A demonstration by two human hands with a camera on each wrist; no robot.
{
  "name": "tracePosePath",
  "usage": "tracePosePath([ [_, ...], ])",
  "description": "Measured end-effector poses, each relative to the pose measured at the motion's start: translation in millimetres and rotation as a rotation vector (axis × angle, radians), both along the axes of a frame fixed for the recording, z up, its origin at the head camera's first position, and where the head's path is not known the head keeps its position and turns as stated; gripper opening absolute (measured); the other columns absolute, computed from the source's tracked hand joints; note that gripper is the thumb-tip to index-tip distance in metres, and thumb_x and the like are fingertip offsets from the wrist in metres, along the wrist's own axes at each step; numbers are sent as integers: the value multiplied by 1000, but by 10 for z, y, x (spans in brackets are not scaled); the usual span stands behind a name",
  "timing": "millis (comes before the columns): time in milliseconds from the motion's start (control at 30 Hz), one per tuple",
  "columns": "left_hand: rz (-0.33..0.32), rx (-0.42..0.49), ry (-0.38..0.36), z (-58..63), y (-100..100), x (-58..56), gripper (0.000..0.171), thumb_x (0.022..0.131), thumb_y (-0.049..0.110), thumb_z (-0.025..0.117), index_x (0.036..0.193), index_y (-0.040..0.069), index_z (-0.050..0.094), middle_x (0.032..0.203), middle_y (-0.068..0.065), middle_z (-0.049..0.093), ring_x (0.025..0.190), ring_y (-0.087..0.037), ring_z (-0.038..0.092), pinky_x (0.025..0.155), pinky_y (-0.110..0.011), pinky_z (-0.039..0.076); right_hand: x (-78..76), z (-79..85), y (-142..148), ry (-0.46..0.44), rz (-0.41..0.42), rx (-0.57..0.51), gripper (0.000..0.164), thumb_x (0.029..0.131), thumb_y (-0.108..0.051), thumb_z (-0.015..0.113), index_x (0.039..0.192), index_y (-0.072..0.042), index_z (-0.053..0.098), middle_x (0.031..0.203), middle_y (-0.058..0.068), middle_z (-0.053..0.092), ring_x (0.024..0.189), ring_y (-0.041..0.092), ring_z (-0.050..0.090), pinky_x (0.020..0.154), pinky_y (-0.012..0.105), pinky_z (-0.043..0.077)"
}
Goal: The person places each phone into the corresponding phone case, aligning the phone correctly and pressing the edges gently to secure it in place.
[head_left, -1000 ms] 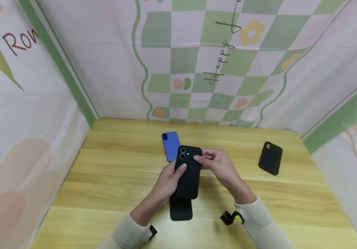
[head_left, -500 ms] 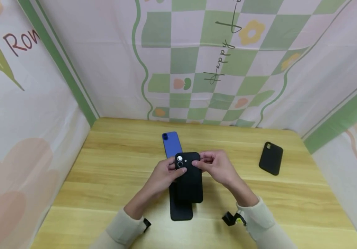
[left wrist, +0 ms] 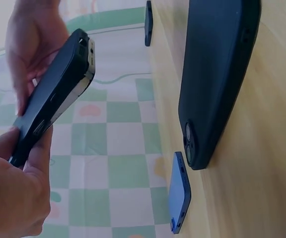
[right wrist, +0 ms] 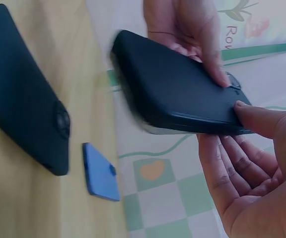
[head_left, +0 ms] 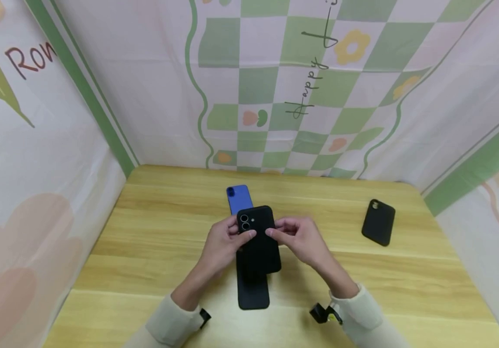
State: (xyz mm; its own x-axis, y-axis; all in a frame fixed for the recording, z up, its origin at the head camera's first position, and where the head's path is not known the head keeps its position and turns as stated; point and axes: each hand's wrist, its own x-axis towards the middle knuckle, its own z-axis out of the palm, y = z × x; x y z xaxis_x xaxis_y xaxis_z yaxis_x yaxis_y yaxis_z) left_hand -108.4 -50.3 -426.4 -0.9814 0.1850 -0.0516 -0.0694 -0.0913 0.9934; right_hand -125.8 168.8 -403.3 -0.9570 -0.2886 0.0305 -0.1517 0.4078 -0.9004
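Both hands hold a phone in a black case (head_left: 260, 249) above the table, camera end away from the body. The left hand (head_left: 220, 247) grips its left edge, thumb on the back below the cameras. On the opposite edge the right hand (head_left: 305, 240) pinches it, thumb on the back and fingers underneath. A pale strip of the phone (left wrist: 72, 99) shows along the case's edge in the left wrist view, widest at the lower end. Beneath it on the table lies another black phone or case (head_left: 254, 293), partly covered.
A blue phone (head_left: 242, 199) lies just beyond the hands, its lower part hidden. Farther right on the wooden table (head_left: 167, 217) is a black phone case (head_left: 378, 222) with a camera cutout. Printed cloth (head_left: 154, 96) walls the back and sides.
The cased phone has tipped back and forth and shifted slightly left. The left hand has slid up its edge toward the cameras. Things on the table have stayed put.
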Motion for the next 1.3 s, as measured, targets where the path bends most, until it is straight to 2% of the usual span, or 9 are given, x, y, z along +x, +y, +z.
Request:
tracePosePath([
  [133, 58, 38, -10, 27, -11, -13, 34, 99, 3, 74, 131, -3, 66, 114, -21, 78, 97, -28, 79, 79, -35, 65, 63, -85, 2, -15, 2, 6, 16, 96, -16, 80, 98, 0, 79, 85, 8, 78, 73, 13, 72, 68, 27, 61],
  [367, 93, 125, -31, 56, -27, -17, 35, 99, -1, 71, 134, -4, 63, 120, -24, 75, 103, -30, 77, 85, -40, 65, 142, -168, 1, -9, 1, 32, 16, 97, -20, 79, 95, -4, 80, 71, 1, 69, 62, 7, 55, 55, 21, 44],
  [467, 114, 155, -28, 63, -41, -20, 37, 99, -3, 70, 135, -5, 62, 123, -25, 74, 105, -33, 77, 87, -42, 64, 162, -198, 20, -43, 22, 9, 17, 98, -18, 78, 98, -1, 79, 75, 3, 73, 64, 7, 62, 59, 24, 55],
  [533, 124, 173, -23, 66, -50, -23, 38, 99, -4, 70, 136, -5, 62, 124, -26, 73, 106, -34, 76, 87, -42, 64, 179, -219, 30, -76, 37, -22, 18, 99, -16, 77, 100, 2, 78, 81, 7, 77, 68, 10, 70, 66, 33, 64],
  [600, 127, 186, -25, 66, -55, -25, 38, 99, -5, 69, 136, -4, 62, 124, -26, 73, 106, -33, 77, 87, -42, 64, 195, -240, 37, -113, 50, -62, 19, 99, -13, 76, 103, 5, 76, 90, 12, 80, 76, 16, 77, 74, 44, 66],
  [667, 126, 191, -30, 59, -60, -25, 38, 99, -5, 70, 136, -4, 62, 124, -26, 73, 105, -32, 77, 87, -42, 64, 209, -256, 38, -141, 52, -101, 20, 99, -10, 76, 106, 8, 75, 94, 17, 80, 79, 19, 79, 77, 49, 65],
  [867, 124, 202, -53, 27, -63, -18, 39, 99, -5, 70, 136, -4, 62, 124, -25, 73, 103, -29, 77, 87, -42, 64, 240, -273, 48, -179, 51, -172, 23, 96, -4, 76, 111, 14, 73, 99, 23, 79, 83, 21, 80, 78, 48, 65],
  [1300, 101, 216, -45, 31, -59, -1, 38, 101, -2, 68, 139, -3, 61, 125, -24, 73, 103, -26, 77, 86, -38, 65, 291, -312, 81, -114, 44, -197, 23, 95, 1, 76, 112, 15, 72, 100, 25, 78, 81, 19, 79, 74, 38, 66],
])
